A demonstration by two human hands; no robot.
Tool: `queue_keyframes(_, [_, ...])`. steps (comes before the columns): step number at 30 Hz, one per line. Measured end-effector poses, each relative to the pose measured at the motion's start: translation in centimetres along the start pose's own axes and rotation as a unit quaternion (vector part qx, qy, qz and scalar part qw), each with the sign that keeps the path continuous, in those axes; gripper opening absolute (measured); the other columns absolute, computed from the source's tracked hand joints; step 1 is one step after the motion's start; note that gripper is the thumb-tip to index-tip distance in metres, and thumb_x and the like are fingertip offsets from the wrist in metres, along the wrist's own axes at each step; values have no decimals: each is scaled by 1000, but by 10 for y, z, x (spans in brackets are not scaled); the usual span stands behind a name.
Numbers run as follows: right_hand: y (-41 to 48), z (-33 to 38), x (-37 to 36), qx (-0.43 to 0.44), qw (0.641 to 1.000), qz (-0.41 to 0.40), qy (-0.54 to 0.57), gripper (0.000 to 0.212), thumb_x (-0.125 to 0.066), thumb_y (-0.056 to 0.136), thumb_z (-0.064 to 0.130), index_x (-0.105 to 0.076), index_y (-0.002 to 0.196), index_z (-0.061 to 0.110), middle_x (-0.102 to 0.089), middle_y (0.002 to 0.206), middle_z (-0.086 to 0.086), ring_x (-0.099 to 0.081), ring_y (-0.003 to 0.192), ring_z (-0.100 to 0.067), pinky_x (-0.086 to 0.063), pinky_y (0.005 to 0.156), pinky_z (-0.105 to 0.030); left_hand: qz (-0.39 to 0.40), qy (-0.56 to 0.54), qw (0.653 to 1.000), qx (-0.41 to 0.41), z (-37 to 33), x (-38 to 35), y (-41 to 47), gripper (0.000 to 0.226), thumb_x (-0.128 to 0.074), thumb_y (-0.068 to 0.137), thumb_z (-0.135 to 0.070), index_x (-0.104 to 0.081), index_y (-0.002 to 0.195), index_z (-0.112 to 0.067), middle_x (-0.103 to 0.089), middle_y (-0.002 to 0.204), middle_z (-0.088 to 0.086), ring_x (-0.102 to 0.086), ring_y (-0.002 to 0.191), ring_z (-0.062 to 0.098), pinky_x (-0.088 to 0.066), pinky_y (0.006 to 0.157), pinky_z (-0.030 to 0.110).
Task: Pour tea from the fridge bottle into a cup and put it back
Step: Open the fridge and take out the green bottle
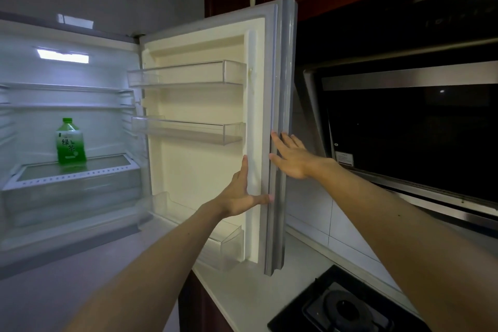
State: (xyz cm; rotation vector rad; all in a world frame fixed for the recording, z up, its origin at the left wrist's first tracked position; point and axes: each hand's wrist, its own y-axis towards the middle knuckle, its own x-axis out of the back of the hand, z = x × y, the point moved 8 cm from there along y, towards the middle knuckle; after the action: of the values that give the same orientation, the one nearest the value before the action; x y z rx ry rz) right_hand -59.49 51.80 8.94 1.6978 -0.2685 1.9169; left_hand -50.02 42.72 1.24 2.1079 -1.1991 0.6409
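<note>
A green tea bottle with a green cap stands upright on a glass shelf inside the lit fridge, at the left. The fridge door is swung wide open to the right. My left hand lies flat on the door's inner edge, fingers spread, thumb on the grey seal. My right hand rests open against the door's outer edge, fingertips on the seal. Neither hand holds anything. No cup is in view.
Clear door racks hang on the door's inner side. A black range hood juts out at the right, close behind the door. Below it are a white counter and a black gas hob. Dark red cabinets run above.
</note>
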Motion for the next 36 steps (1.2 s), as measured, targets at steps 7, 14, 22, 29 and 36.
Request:
queue_keyframes(7, [-1, 1, 0, -24, 1000, 15, 2, 67, -26, 105, 45, 19, 152, 32, 18, 163, 0, 18, 148, -28, -2, 120, -54, 16, 18, 999, 33, 8, 1, -9, 124, -71, 76, -61, 21, 152, -32, 3, 165, -5, -10, 151, 26, -20, 119, 45])
queue_keyframes(14, [-14, 14, -21, -45, 995, 75, -42, 75, -26, 103, 51, 20, 153, 18, 17, 163, -9, 10, 149, -35, -8, 119, -53, -1, 87, 988, 124, 46, 38, -48, 114, -61, 79, -69, 11, 156, -24, -1, 165, 5, -8, 151, 24, -15, 122, 45])
queue_keyframes(22, [-35, 82, -44, 73, 981, 102, -151, 85, -33, 98, 61, 16, 154, 20, 10, 164, -8, 2, 150, -33, -18, 118, -55, -44, 248, 942, 222, 90, 113, -130, 105, -53, 83, -72, -6, 157, -15, -19, 160, 16, -28, 144, 35, -27, 117, 48])
queue_keyframes(29, [-34, 159, -79, 159, 972, 117, -131, 85, -36, 97, 60, 12, 155, 22, -2, 163, -8, -8, 148, -32, -26, 114, -54, -46, 358, 891, 276, 115, 169, -202, 105, -47, 84, -74, -2, 157, -12, -18, 160, 17, -26, 145, 35, -28, 115, 47])
queue_keyframes(36, [-21, 226, -106, 209, 964, 123, -110, 85, -39, 97, 59, 10, 155, 24, -4, 162, -8, -9, 148, -31, -28, 114, -52, -54, 395, 861, 315, 147, 221, -257, 102, -48, 86, -71, -3, 157, -12, -20, 160, 16, -28, 144, 35, -29, 114, 47])
